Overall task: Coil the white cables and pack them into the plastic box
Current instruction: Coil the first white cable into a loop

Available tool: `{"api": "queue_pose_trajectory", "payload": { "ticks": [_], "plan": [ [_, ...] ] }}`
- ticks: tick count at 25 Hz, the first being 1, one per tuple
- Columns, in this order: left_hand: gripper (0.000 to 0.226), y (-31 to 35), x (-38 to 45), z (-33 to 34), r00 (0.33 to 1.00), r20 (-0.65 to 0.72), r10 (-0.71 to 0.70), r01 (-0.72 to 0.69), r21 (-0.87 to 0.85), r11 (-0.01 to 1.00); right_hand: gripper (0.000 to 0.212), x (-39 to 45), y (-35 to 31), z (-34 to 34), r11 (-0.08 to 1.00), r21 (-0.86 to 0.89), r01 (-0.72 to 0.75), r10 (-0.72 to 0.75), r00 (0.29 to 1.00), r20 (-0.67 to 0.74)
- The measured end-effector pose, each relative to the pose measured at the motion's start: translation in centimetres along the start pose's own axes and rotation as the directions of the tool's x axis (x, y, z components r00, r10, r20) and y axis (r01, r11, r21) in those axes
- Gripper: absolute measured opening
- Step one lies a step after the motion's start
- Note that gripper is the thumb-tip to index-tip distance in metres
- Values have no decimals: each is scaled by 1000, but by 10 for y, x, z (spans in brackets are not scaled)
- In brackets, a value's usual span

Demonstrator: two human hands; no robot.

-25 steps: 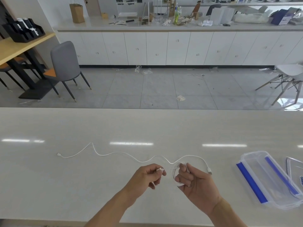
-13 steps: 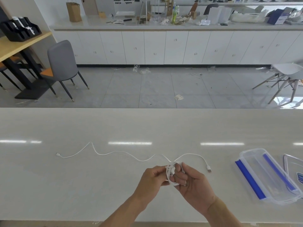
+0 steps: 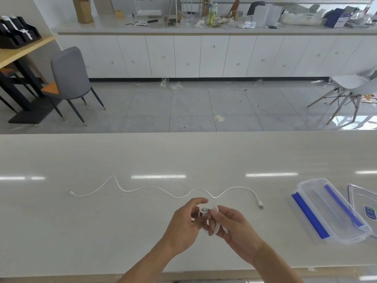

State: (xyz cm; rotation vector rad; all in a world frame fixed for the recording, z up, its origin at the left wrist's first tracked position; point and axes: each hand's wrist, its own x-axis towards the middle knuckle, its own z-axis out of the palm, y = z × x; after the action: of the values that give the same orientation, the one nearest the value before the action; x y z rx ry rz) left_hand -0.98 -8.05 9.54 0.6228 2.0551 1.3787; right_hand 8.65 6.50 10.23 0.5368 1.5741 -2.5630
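A small coil of white cable sits between my two hands just above the near middle of the table. My left hand pinches its top loops and my right hand grips its lower part. A second white cable lies uncoiled in waves across the table beyond my hands, with one plug at the far left and a USB plug at the right. The clear plastic box with blue side clips stands open at the right, with nothing in it.
The box's clear lid lies at the right edge, just past the box. The pale table ends at a far edge, with a tiled floor, a grey chair and white cabinets behind it.
My hands have come together on the coil and my left hand has brought the loose end onto the loops. The view has shifted slightly; the uncoiled cable and box have not moved.
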Motion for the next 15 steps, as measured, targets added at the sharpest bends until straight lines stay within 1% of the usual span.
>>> {"api": "queue_pose_trajectory", "payload": {
  "ticks": [2,4,6,7,8,10,11,12,13,14,15],
  "plan": [
    [20,-4,-2,1,999,-12,32,-31,35,999,25,3,0,7,996,-93,-4,-1,998,-57],
    [15,-7,-2,-2,998,-39,43,-41,47,998,24,7,2,13,985,-171,-8,-20,987,-160],
    [12,-8,-2,-10,998,-50,40,-37,52,998,20,10,7,17,970,-245,-10,-64,955,-291],
    [11,-8,-2,-15,999,-31,23,-22,28,999,18,12,9,18,958,-288,-10,-90,939,-331],
    [12,-9,-2,-20,1000,5,-11,12,-32,999,16,13,12,19,946,-323,-10,-109,932,-346],
    [19,-11,-1,-29,989,103,-106,128,-240,962,15,14,16,21,934,-357,-15,-115,933,-341],
    [22,-15,-1,-33,975,169,-147,200,-366,909,14,15,19,23,929,-369,-18,-117,933,-341],
    [24,-18,-2,-35,955,242,-169,270,-485,832,14,16,21,26,920,-392,-16,-133,927,-350],
    [24,-20,-3,-37,935,307,-175,327,-566,757,15,17,24,28,905,-426,-9,-164,915,-368],
    [23,-22,-4,-37,920,347,-182,365,-589,721,15,18,27,31,883,-469,-2,-205,898,-390],
    [27,-23,-4,-37,912,356,-202,383,-565,731,15,20,30,33,855,-519,2,-248,880,-405]
  ]
}}
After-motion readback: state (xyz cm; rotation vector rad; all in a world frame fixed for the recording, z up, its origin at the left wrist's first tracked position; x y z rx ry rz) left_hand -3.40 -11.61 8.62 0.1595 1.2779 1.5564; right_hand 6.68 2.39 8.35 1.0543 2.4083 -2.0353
